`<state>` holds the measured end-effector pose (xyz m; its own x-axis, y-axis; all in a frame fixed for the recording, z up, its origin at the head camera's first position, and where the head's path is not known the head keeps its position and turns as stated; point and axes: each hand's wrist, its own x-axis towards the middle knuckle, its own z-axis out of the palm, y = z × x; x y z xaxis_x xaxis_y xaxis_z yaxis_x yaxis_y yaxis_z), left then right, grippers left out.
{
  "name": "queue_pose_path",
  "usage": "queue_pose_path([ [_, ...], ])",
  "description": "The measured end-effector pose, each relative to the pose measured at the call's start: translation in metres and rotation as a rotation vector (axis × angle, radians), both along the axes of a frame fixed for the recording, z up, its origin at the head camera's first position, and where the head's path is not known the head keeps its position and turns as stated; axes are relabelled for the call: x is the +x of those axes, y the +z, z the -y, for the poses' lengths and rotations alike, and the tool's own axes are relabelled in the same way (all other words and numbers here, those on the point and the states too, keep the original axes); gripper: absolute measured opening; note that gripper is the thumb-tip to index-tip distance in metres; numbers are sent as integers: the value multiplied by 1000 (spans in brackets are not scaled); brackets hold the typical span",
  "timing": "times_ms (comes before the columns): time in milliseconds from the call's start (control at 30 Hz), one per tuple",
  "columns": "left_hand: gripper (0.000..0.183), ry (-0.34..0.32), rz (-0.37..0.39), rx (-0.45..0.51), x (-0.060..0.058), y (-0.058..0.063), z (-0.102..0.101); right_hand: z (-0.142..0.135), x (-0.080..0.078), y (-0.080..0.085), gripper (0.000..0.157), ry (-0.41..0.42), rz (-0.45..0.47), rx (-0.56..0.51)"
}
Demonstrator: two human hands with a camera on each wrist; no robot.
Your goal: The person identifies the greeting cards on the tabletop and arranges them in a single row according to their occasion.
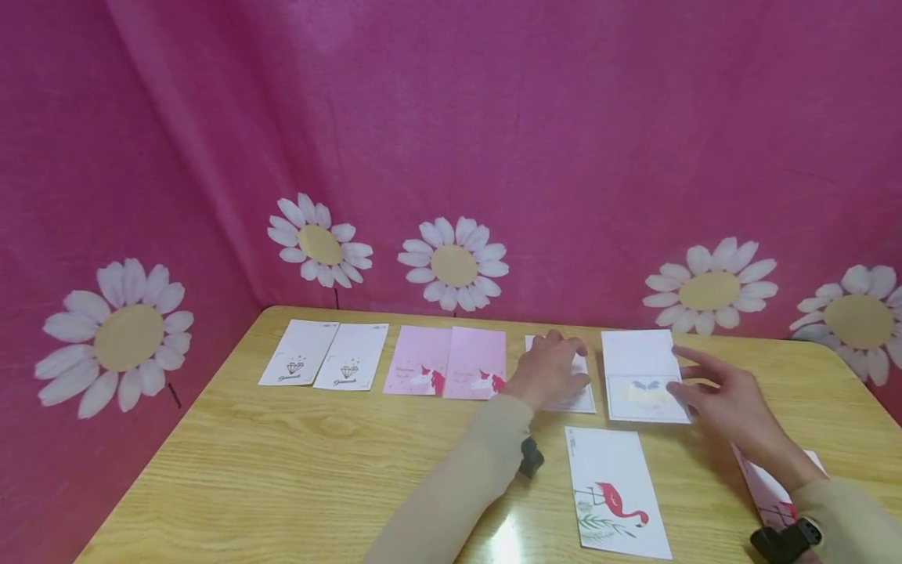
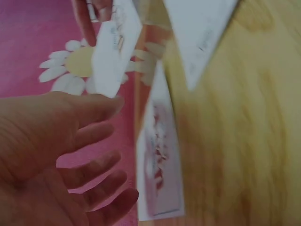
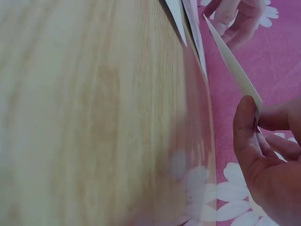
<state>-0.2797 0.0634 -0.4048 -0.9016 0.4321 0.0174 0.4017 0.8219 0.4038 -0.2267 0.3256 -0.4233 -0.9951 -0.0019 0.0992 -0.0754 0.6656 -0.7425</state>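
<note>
My right hand (image 1: 733,403) pinches the right edge of a white card (image 1: 637,356) with a framed, winged print on its lower half. In the right wrist view, the thumb and fingers (image 3: 245,122) grip this card (image 3: 235,70), seen nearly edge-on and raised off the table. My left hand (image 1: 553,368) hovers with loosely bent, spread fingers over another white card (image 1: 574,399), partly covering it. The left wrist view shows this hand (image 2: 70,146) holding nothing, its thumb close to the corner of the raised card (image 2: 113,56).
Two white diamond cards (image 1: 299,352) lie at the far left, beside two pink unicorn cards (image 1: 475,352). A flamingo card (image 1: 613,470) lies nearer the front. Another card (image 1: 757,478) is partly hidden under the right forearm. A pink flowered cloth (image 1: 564,157) hangs behind the wooden table (image 1: 296,470).
</note>
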Motion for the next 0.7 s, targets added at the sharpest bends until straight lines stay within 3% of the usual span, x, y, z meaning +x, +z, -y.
queue_pose_path([
  [233,49,-47,0,-207,-3,-5,1,2,-11,-2,66,29,29,25],
  [500,50,-61,13,-224,-6,0,1,8,-28,-6,63,88,-29,95],
  [700,51,-85,56,-276,-4,2,-2,12,-32,-9,62,125,-16,148],
])
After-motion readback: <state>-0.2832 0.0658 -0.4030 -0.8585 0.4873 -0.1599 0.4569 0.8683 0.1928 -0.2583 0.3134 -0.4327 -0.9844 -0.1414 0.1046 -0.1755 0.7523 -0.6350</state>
